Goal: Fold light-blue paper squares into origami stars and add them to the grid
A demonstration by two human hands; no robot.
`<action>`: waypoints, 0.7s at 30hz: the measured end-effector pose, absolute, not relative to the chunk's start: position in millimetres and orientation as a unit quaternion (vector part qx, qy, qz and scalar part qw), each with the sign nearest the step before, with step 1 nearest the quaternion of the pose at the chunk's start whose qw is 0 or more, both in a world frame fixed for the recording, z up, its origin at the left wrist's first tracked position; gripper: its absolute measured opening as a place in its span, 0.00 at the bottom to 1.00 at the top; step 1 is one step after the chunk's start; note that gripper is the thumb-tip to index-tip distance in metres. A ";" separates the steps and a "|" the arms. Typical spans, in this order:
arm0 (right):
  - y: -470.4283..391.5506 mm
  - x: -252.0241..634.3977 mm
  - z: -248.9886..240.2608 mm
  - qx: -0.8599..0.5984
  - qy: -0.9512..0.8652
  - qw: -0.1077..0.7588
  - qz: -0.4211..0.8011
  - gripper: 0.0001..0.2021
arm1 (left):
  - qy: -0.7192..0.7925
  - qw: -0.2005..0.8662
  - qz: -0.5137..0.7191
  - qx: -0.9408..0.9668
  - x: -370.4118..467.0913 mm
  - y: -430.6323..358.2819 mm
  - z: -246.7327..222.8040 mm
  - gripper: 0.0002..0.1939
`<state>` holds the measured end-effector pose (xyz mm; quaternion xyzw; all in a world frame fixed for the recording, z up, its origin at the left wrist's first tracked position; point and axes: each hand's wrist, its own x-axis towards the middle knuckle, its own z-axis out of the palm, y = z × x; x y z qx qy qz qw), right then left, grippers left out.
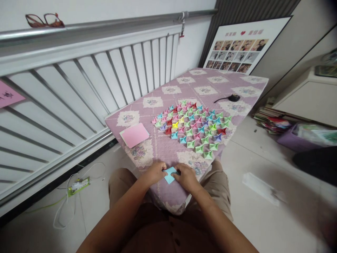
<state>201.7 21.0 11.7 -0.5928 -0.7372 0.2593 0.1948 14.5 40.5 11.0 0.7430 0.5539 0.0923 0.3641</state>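
Note:
A small folded piece of light blue paper [170,175] lies at the near corner of the table, between my two hands. My left hand [157,171] is closed on its left edge, and my right hand [185,175] pinches the right edge with the thumb on top. Beyond them stand several rows of folded paper pieces [199,149] in green, blue, pink, red, yellow and purple. To the left rests a stack of paper sheets [135,135] with a pink one on top.
The table [168,196] has a purple floral cloth. A black object with a cord [233,98] lies at its far right. A white radiator [131,75] runs along the left side. On the floor at left is a power strip [79,186]; a purple bin [297,138] stands right.

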 end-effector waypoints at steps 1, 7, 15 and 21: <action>22.4 202.2 12.4 -0.584 -0.737 0.200 0.274 0.03 | 0.553 0.371 0.098 0.740 13.3 40.5 11.9 0.04; 32.9 205.1 20.1 -0.484 -0.750 0.217 0.396 0.06 | 0.553 0.380 0.136 0.729 8.2 37.9 24.1 0.04; 34.6 202.5 41.3 -0.437 -0.857 0.230 0.145 0.04 | 0.504 0.222 0.150 0.821 9.2 27.6 43.0 0.07; 17.4 202.2 25.9 -0.419 -0.890 0.179 -0.011 0.04 | 0.502 0.052 0.053 0.862 15.2 9.4 25.8 0.08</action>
